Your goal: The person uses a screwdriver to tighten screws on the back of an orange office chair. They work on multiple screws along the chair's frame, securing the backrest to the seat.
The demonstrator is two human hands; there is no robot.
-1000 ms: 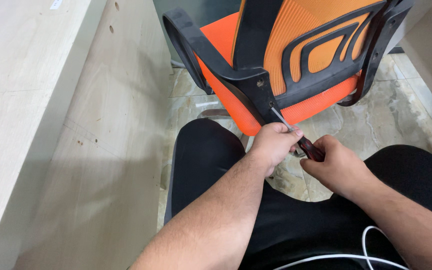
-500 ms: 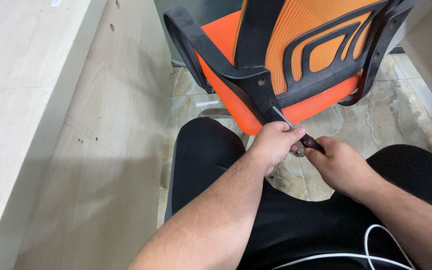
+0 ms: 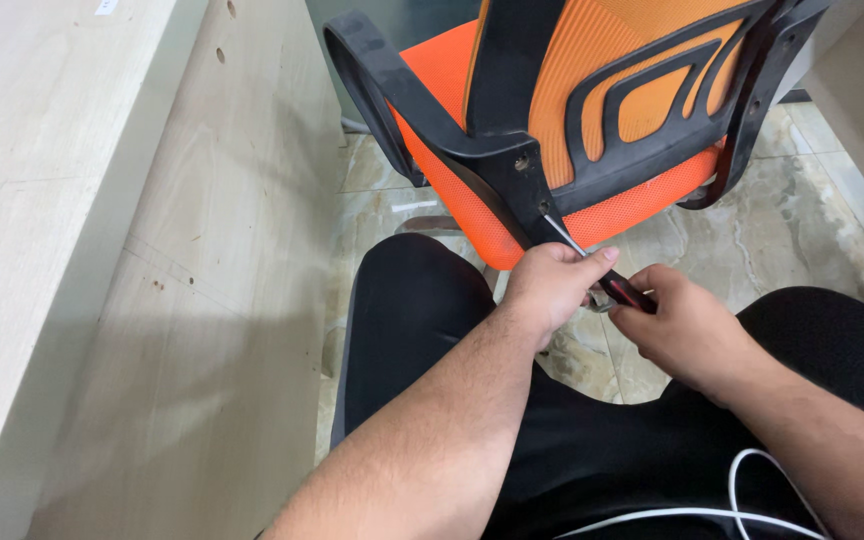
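Left hand (image 3: 552,285) pinches the screwdriver (image 3: 592,265) shaft, right hand (image 3: 682,325) fingers clamped on its handle, mid-frame. I'd keep it square into the chair (image 3: 522,170) screw.

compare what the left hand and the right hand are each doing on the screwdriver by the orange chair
The left hand wraps the slim metal screwdriver at its shaft, close to the black plastic frame of the orange mesh office chair; the right hand grips the dark handle end, farther from the chair. The left hand sits higher in the view, the right hand lower and nearer the lap. Both are closed on the same tool.
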